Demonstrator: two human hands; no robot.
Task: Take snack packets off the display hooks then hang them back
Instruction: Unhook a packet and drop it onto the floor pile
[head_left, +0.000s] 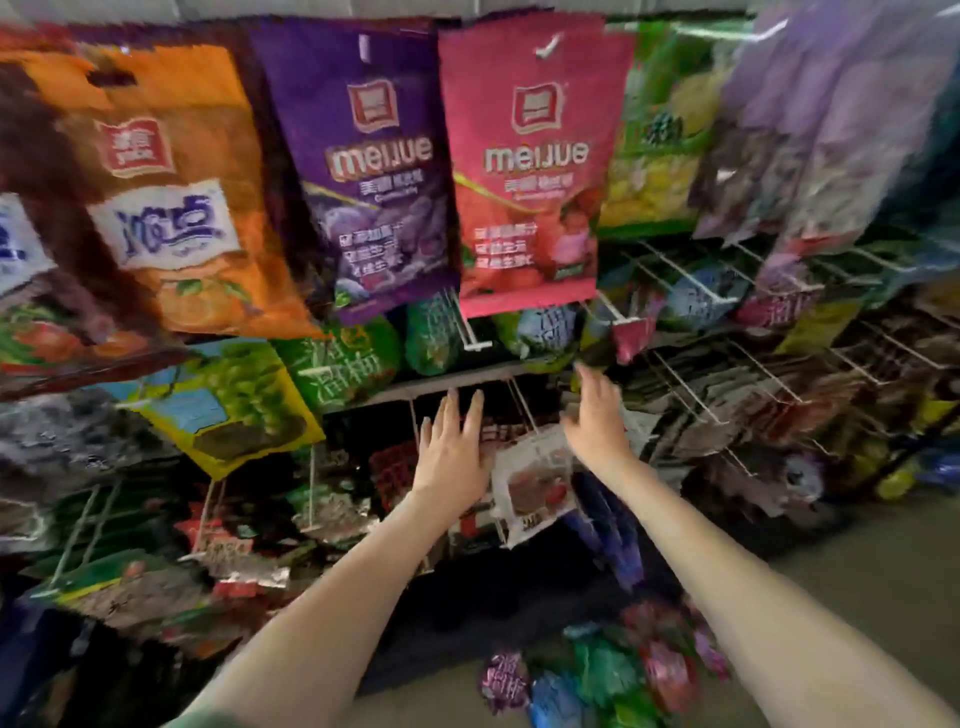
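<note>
Both my arms reach into a rack of hanging snack packets. My left hand (453, 447) is held flat with straight fingers in front of a bare white wire hook (522, 405) in the middle row, holding nothing. My right hand (597, 415) is spread just right of it, above a white packet with a brown picture (535, 483) that hangs tilted on a lower hook. I cannot tell whether that hand touches the packet. The picture is blurred.
Large orange (171, 197), purple (374, 171) and pink (530, 171) bags hang at the top. Green packets (343, 369) sit behind the hooks. Long bare wire hooks (691, 384) jut out at the right. A pile of loose packets (613, 675) lies on the floor below.
</note>
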